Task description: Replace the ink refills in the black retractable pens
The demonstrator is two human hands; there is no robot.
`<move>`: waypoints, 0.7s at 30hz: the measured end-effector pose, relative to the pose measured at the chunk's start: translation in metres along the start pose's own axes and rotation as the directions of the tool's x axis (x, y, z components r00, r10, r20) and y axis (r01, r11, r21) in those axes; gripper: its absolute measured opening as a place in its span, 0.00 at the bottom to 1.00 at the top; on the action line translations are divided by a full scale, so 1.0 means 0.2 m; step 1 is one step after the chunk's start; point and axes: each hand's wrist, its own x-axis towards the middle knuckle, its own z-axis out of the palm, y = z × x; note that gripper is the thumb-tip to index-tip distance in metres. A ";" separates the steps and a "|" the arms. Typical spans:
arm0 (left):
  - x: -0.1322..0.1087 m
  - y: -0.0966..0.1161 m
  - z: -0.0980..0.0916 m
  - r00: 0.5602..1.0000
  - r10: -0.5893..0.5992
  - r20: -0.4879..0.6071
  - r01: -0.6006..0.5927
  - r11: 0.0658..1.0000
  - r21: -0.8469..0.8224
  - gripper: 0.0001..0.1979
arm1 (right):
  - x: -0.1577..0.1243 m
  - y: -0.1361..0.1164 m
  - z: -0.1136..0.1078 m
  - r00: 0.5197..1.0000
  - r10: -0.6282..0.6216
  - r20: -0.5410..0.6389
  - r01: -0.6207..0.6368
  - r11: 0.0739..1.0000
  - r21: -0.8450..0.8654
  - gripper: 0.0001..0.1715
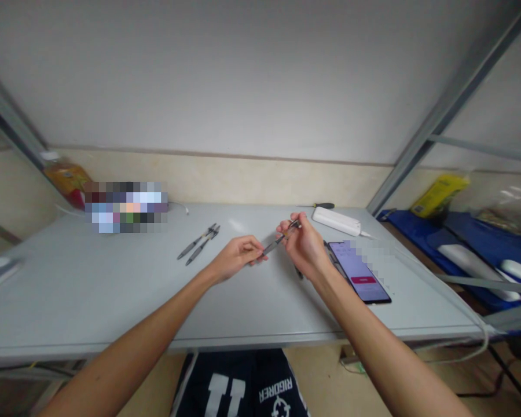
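Between my two hands a grey pen (272,246) is held tilted above the desk. My left hand (239,256) pinches its lower-left end with thumb and fingers. At its upper-right end, near the clip, my right hand (303,246) has its fingers closed round the barrel. Two similar pens (202,245) lie side by side on the desk to the left of my left hand. Under my right hand the dark tip of another slim object (299,274) shows; the hand hides the rest.
A phone (358,272) with its screen lit lies right of my right hand. Behind it are a white power strip (336,221) with a cable and a screwdriver (324,205). A bottle (67,176) stands at the back left of the grey desk (125,289). Metal posts frame both sides.
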 end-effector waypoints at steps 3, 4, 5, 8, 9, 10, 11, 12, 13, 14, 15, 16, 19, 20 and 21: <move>0.01 -0.01 -0.01 0.998 0.044 -0.051 -0.040 0.997 0.071 0.12 | 0.02 -0.06 0.02 0.998 0.039 0.046 -0.047 0.985 0.165 0.23; 0.02 -0.01 -0.02 0.994 0.064 -0.090 -0.055 0.993 0.102 0.12 | 0.03 -0.08 0.03 0.996 0.061 0.063 -0.073 0.974 0.215 0.24; 0.02 -0.01 -0.04 0.987 0.087 -0.136 -0.067 0.988 0.140 0.11 | 0.04 -0.10 0.03 0.994 0.082 0.077 -0.099 0.960 0.261 0.26; 0.03 -0.02 -0.07 0.947 0.172 -0.273 -0.091 0.953 0.288 0.10 | 0.06 -0.14 0.03 0.988 0.128 0.084 -0.150 0.922 0.358 0.27; 0.03 -0.02 -0.08 0.930 0.204 -0.305 -0.089 0.932 0.353 0.09 | 0.06 -0.15 0.04 0.987 0.143 0.074 -0.161 0.915 0.371 0.25; 0.03 -0.02 -0.09 0.915 0.235 -0.328 -0.077 0.900 0.430 0.09 | 0.07 -0.16 0.04 0.985 0.161 0.060 -0.171 0.911 0.375 0.22; 0.03 -0.02 -0.10 0.902 0.265 -0.340 -0.060 0.858 0.510 0.08 | 0.07 -0.17 0.05 0.983 0.178 0.046 -0.183 0.909 0.375 0.20; 0.03 -0.03 -0.11 0.893 0.294 -0.341 -0.041 0.808 0.588 0.08 | 0.07 -0.18 0.05 0.980 0.194 0.033 -0.192 0.908 0.372 0.18; 0.03 -0.03 -0.12 0.888 0.322 -0.329 -0.029 0.753 0.658 0.08 | 0.07 -0.18 0.05 0.978 0.206 0.026 -0.201 0.907 0.370 0.17; 0.02 -0.03 -0.12 0.885 0.346 -0.313 -0.019 0.697 0.717 0.08 | 0.07 -0.18 0.06 0.977 0.212 0.025 -0.207 0.906 0.369 0.17; 0.02 -0.04 -0.13 0.885 0.363 -0.293 -0.011 0.644 0.765 0.08 | 0.06 -0.19 0.06 0.976 0.215 0.031 -0.211 0.904 0.372 0.17; 0.02 -0.04 -0.13 0.887 0.373 -0.272 -0.003 0.595 0.804 0.08 | 0.06 -0.19 0.06 0.976 0.215 0.042 -0.215 0.901 0.376 0.18; 0.02 -0.04 -0.14 0.895 0.376 -0.240 0.028 0.490 0.871 0.08 | 0.06 -0.19 0.06 0.975 0.209 0.076 -0.222 0.892 0.394 0.19; 0.02 -0.04 -0.14 0.896 0.375 -0.237 0.037 0.470 0.882 0.07 | 0.06 -0.19 0.06 0.975 0.208 0.084 -0.224 0.889 0.398 0.18; 0.02 -0.04 -0.14 0.897 0.373 -0.238 0.045 0.459 0.888 0.07 | 0.06 -0.19 0.06 0.974 0.206 0.091 -0.225 0.889 0.400 0.16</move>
